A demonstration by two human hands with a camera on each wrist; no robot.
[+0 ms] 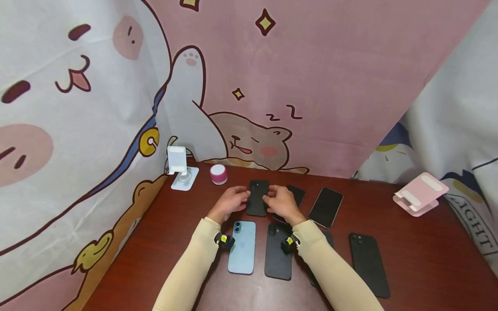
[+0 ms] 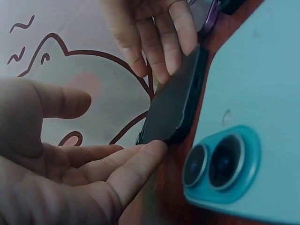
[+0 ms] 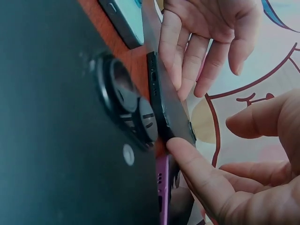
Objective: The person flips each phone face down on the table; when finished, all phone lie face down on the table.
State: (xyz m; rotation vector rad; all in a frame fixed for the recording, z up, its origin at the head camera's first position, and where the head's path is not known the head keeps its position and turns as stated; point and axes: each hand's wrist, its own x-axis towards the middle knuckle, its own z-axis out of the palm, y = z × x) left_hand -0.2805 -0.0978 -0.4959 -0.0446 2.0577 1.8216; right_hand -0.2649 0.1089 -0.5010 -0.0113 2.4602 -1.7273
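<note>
A black phone (image 1: 257,199) lies back up on the table between my two hands, its camera at the far left corner. At its left edge is my left hand (image 1: 232,201); the left wrist view shows the fingers stretched out against the phone's (image 2: 171,105) side, thumb apart. From the right, my right hand (image 1: 284,203) touches the opposite edge with extended fingers, its thumb held away in the right wrist view. Nearer me lie a light blue phone (image 1: 242,255) and a larger black phone (image 1: 275,259), both back up. My right hand partly covers a dark phone (image 1: 297,194).
A phone (image 1: 327,207) lies screen up on the right, and a black phone (image 1: 369,263) back up nearer me. The right sleeve partly hides another dark phone (image 1: 328,237). A white stand (image 1: 179,162), pink-and-white jar (image 1: 218,175) and pink stand (image 1: 422,192) stand farther back.
</note>
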